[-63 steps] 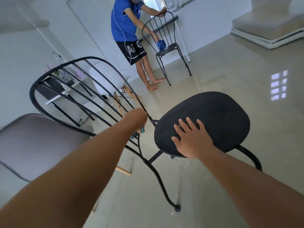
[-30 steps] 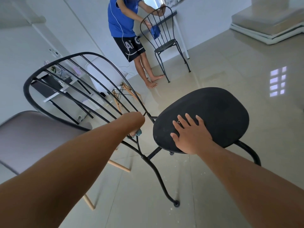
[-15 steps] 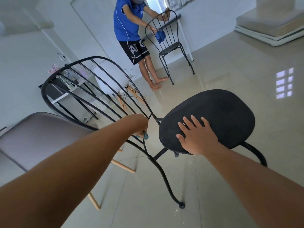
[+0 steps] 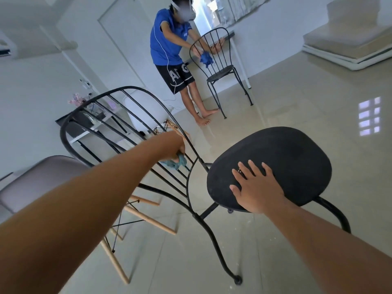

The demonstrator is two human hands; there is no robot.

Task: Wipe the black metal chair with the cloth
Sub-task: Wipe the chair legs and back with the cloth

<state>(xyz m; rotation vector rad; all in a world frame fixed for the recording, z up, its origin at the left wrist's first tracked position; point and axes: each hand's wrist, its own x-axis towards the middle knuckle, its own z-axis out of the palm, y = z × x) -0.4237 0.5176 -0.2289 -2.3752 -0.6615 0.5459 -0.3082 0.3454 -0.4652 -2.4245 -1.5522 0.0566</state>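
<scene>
The black metal chair stands in front of me, its round seat to the right and its arched, barred backrest to the left. My right hand lies flat on the near part of the seat, fingers straight and spread. My left hand reaches through to the lower backrest bars and grips a teal cloth, which is bunched against the bars. Most of that hand's fingers are hidden behind the wrist.
A grey chair with wooden legs stands close at my left. Behind the backrest are a white chair and a low black-and-white desk. Farther back a person wipes a second black chair. Glossy tiled floor stretches right.
My left hand with the cloth has slid a little up the lower backrest bars, and more cloth shows. My right hand stays flat on the seat. My view has tilted upward.
</scene>
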